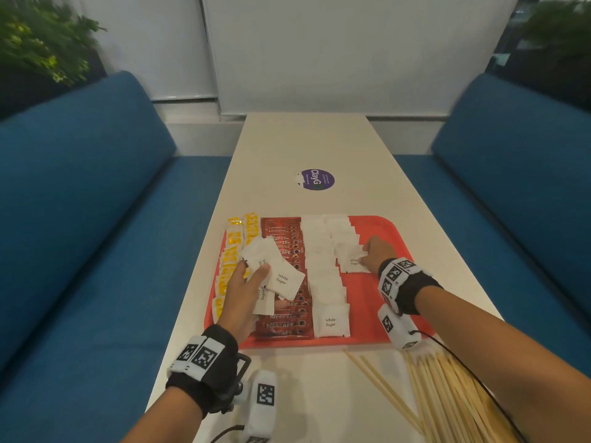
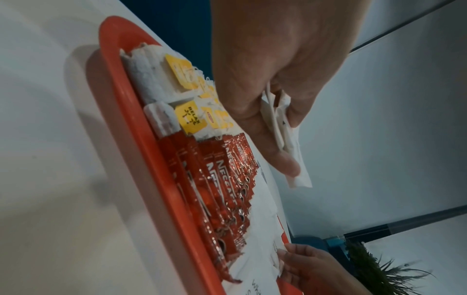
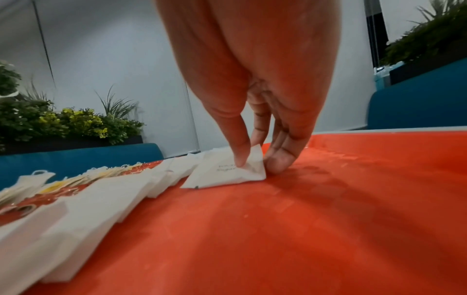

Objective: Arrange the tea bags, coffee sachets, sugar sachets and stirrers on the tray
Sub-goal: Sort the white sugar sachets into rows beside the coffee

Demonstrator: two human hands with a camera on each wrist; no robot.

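A red tray (image 1: 377, 292) holds rows of yellow-tagged tea bags (image 1: 232, 251), red coffee sachets (image 1: 289, 314) and white sugar sachets (image 1: 326, 282). My left hand (image 1: 248, 282) hovers over the coffee row and grips a fanned bunch of white sugar sachets (image 1: 275, 270), seen edge-on between thumb and fingers (image 2: 283, 127). My right hand (image 1: 371, 254) rests on the tray and pinches the corner of a sugar sachet (image 3: 227, 173) at the near end of the second sugar row (image 1: 345, 244). Wooden stirrers (image 1: 447, 398) lie on the table in front of the tray.
The tray sits on a long white table (image 1: 303, 145) with a purple round sticker (image 1: 316, 180) further back. Blue sofas (image 1: 80, 219) flank both sides. Plants (image 1: 38, 43) stand behind them. The right part of the tray floor (image 3: 328, 199) is bare red.
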